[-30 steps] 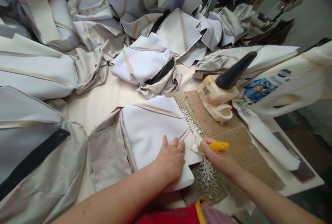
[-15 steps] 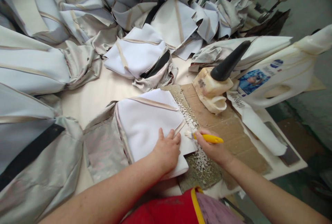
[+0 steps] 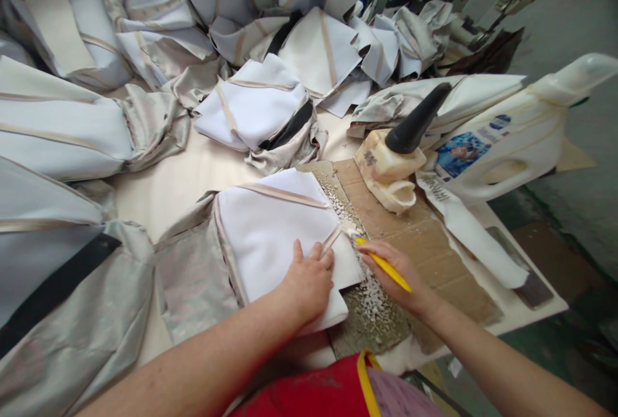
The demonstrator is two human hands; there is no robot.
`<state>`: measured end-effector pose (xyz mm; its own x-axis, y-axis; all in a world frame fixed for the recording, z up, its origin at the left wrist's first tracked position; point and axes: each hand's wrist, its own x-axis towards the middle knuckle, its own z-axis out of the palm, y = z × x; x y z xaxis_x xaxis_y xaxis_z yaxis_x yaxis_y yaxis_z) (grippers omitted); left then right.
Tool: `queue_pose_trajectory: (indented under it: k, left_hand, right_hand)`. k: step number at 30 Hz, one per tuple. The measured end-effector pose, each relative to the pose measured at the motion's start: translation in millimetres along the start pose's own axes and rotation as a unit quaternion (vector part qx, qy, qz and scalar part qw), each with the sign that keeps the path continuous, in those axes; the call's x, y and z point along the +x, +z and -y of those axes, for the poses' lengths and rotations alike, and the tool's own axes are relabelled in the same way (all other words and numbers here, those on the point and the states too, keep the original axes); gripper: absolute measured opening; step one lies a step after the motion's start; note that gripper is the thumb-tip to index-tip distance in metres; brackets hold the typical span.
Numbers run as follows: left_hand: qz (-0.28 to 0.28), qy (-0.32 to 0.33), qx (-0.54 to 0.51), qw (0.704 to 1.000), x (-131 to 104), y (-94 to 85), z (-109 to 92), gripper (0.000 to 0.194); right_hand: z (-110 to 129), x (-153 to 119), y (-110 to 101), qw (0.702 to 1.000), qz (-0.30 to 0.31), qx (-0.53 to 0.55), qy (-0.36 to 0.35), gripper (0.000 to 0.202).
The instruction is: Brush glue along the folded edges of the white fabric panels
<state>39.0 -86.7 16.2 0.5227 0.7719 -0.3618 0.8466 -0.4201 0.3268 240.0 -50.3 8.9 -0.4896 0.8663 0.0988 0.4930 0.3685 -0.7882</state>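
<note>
A: Where's the white piece?

B: On the tabletop in front of the person, its right edge over a speckled strip.

A: And the yellow brush?

B: In the right hand, fingers closed around the handle, its tip at the piece's right edge.

A: The left hand?

B: Laid on the white piece, fingers spread, clutching nothing.

A: Beyond that?

B: Cardboard right of the strip, a stained container with a tilted black cone at its far end, a white jug farther right. More pale pieces lie behind and left.
</note>
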Motion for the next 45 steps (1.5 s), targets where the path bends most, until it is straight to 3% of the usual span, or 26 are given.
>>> queue_pose_trajectory:
  k: [4,8,12,15,19,21,25,31,34,37,41,45]
  left_hand:
    - [-0.005,0.002,0.008,1.000,0,0.5,0,0.039]
    - [-0.004,0.003,0.010,1.000,0,2.0,1,0.038]
    - [-0.005,0.000,0.015,1.000,1,3.5,1,0.039]
    - [-0.003,0.002,0.023,1.000,1,3.9,0,0.039]
    - [-0.006,0.001,0.025,1.000,0,3.9,-1,0.041]
    - [-0.010,0.001,0.023,1.000,0,3.9,-1,0.043]
    - [-0.010,0.002,0.019,1.000,-1,4.1,0,0.043]
    - [-0.010,0.001,-0.003,1.000,-1,5.6,2,0.041]
    - [-0.013,-0.002,-0.011,1.000,-3,4.1,1,0.043]
    - [-0.002,-0.003,-0.013,1.000,-5,0.6,1,0.045]
    - [0.006,-0.006,-0.004,1.000,-6,-2.8,2,0.046]
    - [0.005,-0.007,-0.022,1.000,-9,-4.9,3,0.047]
  right_hand:
    - [1,-8,4,0.998,0.068,-0.005,-0.002,0.013]
    - [7,-39,-6,0.988,0.149,-0.029,-0.022,0.018]
    - [10,-68,-17,0.981,0.191,-0.032,-0.016,0.024]
    - [16,-68,-26,0.986,0.166,-0.023,0.000,0.027]
    - [17,-39,-21,0.999,0.009,-0.003,0.044,0.016]
    - [10,-26,-10,0.996,-0.038,0.015,0.084,0.020]
    - [-1,-27,3,0.989,-0.013,0.045,0.144,0.023]
    - [12,-42,-16,0.969,0.091,0.036,0.229,0.025]
    - [14,-20,-14,0.964,0.079,0.059,0.247,0.025]
    - [11,23,-5,0.963,0.047,0.088,0.251,0.023]
    - [15,82,2,0.987,-0.026,0.061,0.147,0.022]
    - [15,101,4,0.992,-0.071,0.044,0.099,0.022]
